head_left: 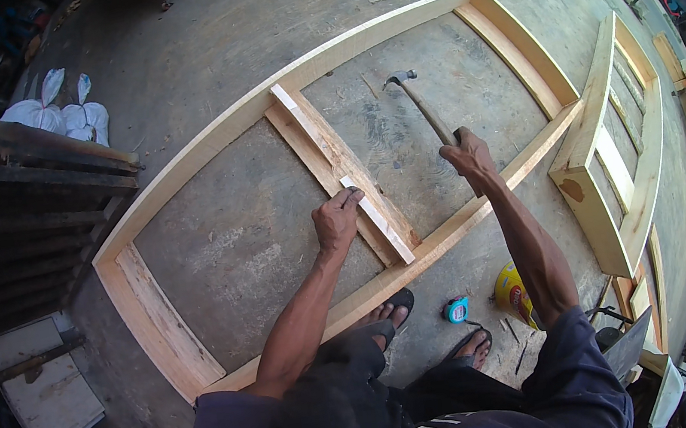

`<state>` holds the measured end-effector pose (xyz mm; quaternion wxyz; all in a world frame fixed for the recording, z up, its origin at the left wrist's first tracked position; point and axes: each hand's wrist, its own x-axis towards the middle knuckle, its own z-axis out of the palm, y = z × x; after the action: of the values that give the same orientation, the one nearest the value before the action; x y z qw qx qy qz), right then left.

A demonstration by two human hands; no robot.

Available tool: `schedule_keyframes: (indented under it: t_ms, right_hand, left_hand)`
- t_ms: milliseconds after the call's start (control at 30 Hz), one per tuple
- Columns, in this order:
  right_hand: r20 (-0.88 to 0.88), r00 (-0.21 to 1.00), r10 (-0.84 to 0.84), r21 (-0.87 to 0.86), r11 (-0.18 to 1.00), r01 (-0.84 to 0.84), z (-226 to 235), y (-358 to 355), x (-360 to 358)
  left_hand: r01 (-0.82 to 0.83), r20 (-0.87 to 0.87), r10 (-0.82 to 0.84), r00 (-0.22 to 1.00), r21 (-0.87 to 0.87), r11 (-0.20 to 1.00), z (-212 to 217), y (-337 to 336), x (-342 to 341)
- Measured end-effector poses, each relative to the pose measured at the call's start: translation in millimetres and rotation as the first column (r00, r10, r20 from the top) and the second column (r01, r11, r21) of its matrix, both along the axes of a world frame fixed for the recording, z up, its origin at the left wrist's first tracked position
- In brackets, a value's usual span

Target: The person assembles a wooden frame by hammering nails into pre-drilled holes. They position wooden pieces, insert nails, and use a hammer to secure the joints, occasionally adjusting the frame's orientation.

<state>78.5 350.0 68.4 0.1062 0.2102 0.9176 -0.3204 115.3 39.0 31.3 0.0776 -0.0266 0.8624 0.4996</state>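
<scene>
Showing printed label, yellow tub (510, 291) sits nearer body than right grip (467, 154); white lettering crosses dark shirt (561, 389). Hammer (429, 113) clenched in right grip, handle slanting away and leftward, head beyond grip. Pale strip (384, 226) extends bodyward and rightward from left grip (337, 219), fingers pinched at its far end; cannot tell what they hold. Forearms reach forward, converging.

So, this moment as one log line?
left hand: at white strip | right hand: holding hammer | large frame: on floor
</scene>
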Motion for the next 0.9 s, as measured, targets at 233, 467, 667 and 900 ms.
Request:
schedule_keyframes:
  t_ms: [233,467,667,900]
  right_hand:
    - [0.005,0.998,0.056,-0.513,0.857,-0.045,93,-52,80]
    - [0.257,0.896,0.363,-0.490,0.848,-0.203,133,-69,129]
    - [0.026,0.898,0.439,-0.347,0.846,-0.404,125,-91,143]
    - [0.025,0.863,0.505,-0.157,0.855,-0.495,113,-98,145]
  left_hand:
    - [0.050,-0.002,-0.050,0.999,-0.036,0.998,-1,1,1]
    - [0.071,-0.027,-0.074,0.997,-0.091,0.993,-22,-1,4]
    - [0.108,-0.178,-0.161,0.971,-0.276,0.955,-39,-6,3]
    - [0.112,-0.178,-0.125,0.976,-0.083,0.990,-8,0,5]
